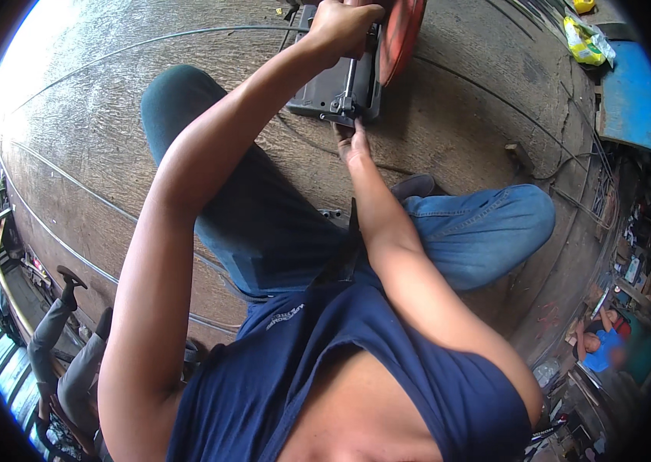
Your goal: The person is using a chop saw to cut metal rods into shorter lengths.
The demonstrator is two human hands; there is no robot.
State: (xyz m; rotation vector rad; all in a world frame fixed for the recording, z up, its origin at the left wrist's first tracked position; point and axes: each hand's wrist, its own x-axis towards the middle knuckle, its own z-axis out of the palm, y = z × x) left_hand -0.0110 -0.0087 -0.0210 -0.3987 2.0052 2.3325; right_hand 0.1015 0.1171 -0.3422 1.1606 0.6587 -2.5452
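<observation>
A long thin wire (110,48) curves over the gray floor (95,138). A yellow bag (583,42) lies at the upper right, next to a blue sheet (637,100). Another person's legs (64,346) show at the lower left. The saw (348,69) sits at the top middle, dark gray with a red round guard. The left hand (341,27) grips its top. The right hand (355,142) pinches its lower edge.

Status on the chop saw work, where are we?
Done: the cut-off saw sits in place on the concrete floor. In hand: left hand grips its top by the orange guard; right hand fingers the base edge. Left: no workpiece visible, so cutting looks not started.
</observation>
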